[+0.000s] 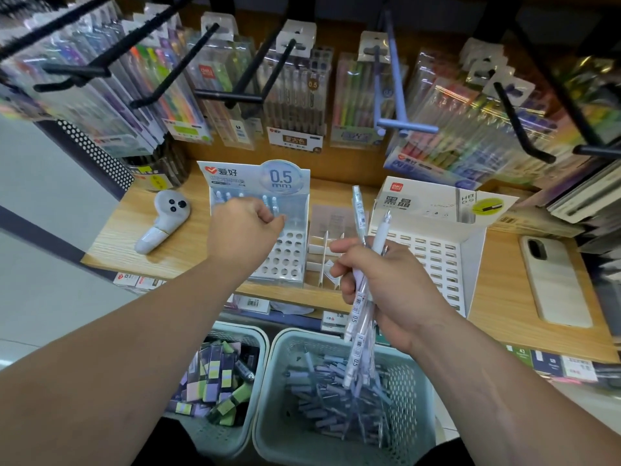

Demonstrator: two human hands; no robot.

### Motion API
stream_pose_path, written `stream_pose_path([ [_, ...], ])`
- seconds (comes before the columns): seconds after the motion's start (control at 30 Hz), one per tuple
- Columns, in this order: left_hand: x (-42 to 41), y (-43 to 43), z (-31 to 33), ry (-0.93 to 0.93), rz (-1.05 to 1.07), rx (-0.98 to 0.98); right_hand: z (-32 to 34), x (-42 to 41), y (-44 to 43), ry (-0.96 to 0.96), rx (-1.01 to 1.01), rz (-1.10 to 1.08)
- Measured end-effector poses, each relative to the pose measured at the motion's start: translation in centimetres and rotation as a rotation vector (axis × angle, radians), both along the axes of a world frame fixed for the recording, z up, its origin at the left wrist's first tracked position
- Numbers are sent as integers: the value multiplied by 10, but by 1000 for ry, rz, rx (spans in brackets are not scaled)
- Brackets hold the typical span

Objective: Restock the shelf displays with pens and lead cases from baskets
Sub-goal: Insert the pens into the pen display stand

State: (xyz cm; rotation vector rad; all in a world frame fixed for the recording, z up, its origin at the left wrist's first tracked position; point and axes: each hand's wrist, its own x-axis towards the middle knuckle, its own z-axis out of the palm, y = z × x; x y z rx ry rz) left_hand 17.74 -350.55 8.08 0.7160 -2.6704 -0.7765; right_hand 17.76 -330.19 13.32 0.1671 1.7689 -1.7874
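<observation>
Several pens sat bunched in the right hand at centre frame, its fingers curled tight round the barrels. The left hand hovered at the 0.5 mm pen display left of centre, fingers curled, thumb and forefinger drawn together; whether they pinched a pen I could not tell. Most of its holes looked empty. At the bottom edge, the pen basket and the lead-case basket sat well stocked. Likely risks: the loose bundle slipping and spilling onto the shelf, or a hasty push tipping the light card display and toppling pens already seated in its back row.
</observation>
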Motion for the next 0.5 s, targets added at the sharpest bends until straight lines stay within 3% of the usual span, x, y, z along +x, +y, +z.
stream_pose_path([
  [0.07,6,11,13,48,-17,192,0,0,-1,-30,0,47],
  [0.13,14,27,30,41,-100,598,1,3,-4,-35,-2,119],
  [0.2,24,39,42,-41,-208,878,3,7,-8,-26,-30,180],
  [0.3,36,43,44,-73,-268,1070,4,13,-15,-18,-77,267],
  [0.5,47,27,44,24,-139,1227,4,15,-29,-87,-144,311],
])
